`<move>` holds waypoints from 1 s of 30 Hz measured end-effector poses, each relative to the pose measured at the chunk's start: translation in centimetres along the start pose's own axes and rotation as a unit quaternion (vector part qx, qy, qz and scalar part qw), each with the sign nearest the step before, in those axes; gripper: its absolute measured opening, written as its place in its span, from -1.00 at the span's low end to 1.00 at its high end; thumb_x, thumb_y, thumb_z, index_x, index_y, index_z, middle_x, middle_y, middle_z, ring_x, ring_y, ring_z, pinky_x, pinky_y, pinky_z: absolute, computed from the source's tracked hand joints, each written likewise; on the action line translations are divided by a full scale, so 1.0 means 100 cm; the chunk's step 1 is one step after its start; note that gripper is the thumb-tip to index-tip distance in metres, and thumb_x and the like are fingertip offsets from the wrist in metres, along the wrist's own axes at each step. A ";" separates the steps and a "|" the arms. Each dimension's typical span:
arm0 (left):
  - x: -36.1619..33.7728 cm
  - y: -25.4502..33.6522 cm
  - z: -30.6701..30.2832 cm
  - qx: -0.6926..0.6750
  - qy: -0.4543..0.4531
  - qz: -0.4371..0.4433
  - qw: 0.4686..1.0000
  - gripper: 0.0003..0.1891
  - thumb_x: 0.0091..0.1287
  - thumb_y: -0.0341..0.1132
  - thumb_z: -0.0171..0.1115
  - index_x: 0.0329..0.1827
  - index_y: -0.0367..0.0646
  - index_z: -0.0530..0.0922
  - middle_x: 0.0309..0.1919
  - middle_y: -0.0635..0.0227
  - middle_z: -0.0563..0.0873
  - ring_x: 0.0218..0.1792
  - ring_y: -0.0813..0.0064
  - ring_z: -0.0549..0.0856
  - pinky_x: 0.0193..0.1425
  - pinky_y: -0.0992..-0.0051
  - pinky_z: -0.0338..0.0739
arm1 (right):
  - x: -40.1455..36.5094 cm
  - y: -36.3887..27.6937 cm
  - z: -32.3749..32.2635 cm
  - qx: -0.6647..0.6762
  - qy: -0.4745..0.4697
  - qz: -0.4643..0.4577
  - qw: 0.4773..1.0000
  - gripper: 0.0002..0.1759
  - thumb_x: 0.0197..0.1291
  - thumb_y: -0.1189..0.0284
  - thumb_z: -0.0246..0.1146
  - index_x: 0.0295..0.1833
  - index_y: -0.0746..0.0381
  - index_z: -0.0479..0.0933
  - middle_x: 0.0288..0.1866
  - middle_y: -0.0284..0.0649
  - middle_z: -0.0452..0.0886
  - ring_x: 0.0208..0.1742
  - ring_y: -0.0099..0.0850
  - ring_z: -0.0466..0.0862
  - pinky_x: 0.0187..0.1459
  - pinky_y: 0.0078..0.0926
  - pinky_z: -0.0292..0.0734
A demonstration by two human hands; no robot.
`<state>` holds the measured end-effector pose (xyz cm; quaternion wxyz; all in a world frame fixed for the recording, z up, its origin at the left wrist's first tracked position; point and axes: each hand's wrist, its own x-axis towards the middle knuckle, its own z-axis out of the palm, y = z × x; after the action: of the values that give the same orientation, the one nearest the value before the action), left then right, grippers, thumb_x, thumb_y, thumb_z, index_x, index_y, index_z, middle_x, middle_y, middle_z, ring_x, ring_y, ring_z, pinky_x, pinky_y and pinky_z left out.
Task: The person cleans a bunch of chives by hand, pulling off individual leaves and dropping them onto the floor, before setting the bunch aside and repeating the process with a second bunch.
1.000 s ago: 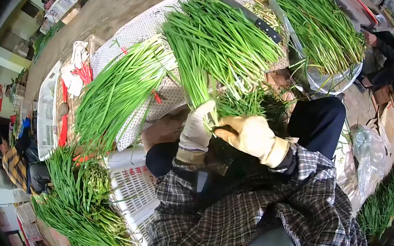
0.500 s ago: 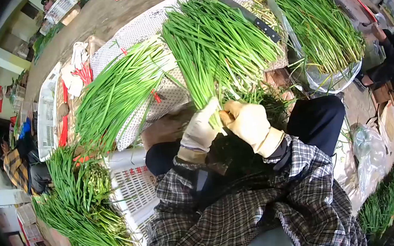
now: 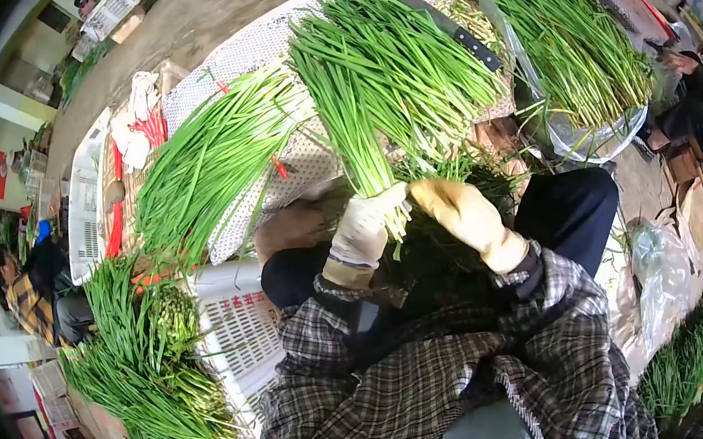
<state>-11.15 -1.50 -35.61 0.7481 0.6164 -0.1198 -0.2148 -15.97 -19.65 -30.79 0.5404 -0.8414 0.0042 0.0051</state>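
Where the cloth (image 3: 256, 51) covers the bench, I record loose chives (image 3: 204, 163) lying on it. The bunch (image 3: 386, 75) stands fanned over the lap, stalk ends down. Left hand (image 3: 364, 228) is closed round its base; right hand (image 3: 462, 208) is curled on the same stalks. A knife (image 3: 449, 29) lies behind.
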 end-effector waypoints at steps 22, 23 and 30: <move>0.011 0.005 -0.001 -0.305 0.073 -0.154 0.937 -0.74 0.39 -0.29 0.24 0.06 -0.21 0.54 -0.10 0.29 0.69 -0.31 0.56 0.61 -0.36 0.62 0.47 | 0.023 0.003 0.005 -0.429 0.120 -0.102 0.889 -0.79 0.22 0.25 0.31 -0.19 0.16 0.57 -0.61 -0.15 0.60 -0.60 -0.17 0.63 -0.53 -0.27 0.50; 0.013 0.004 0.000 -0.287 0.091 -0.149 0.942 -0.75 0.36 -0.29 0.28 0.02 -0.19 0.55 -0.16 0.33 0.69 -0.32 0.57 0.61 -0.38 0.62 0.45 | 0.038 0.026 0.010 -0.449 0.115 -0.134 0.876 -0.80 0.21 0.26 0.32 -0.26 0.16 0.57 -0.61 -0.16 0.59 -0.59 -0.18 0.63 -0.53 -0.27 0.50; 0.012 0.012 -0.007 -0.230 0.165 -0.119 0.952 -0.84 0.34 -0.39 0.27 -0.07 -0.15 0.56 -0.24 0.42 0.66 -0.39 0.66 0.57 -0.44 0.69 0.39 | -0.024 0.024 0.000 -0.373 -0.006 -0.174 0.911 -0.65 0.26 0.20 0.27 -0.53 0.13 0.47 -0.65 -0.16 0.46 -0.61 -0.17 0.52 -0.58 -0.25 0.40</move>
<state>-9.59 -1.24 -34.68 0.8480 0.4641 0.1324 -0.2190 -18.40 -20.66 -32.98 0.1798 -0.9690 -0.1477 -0.0827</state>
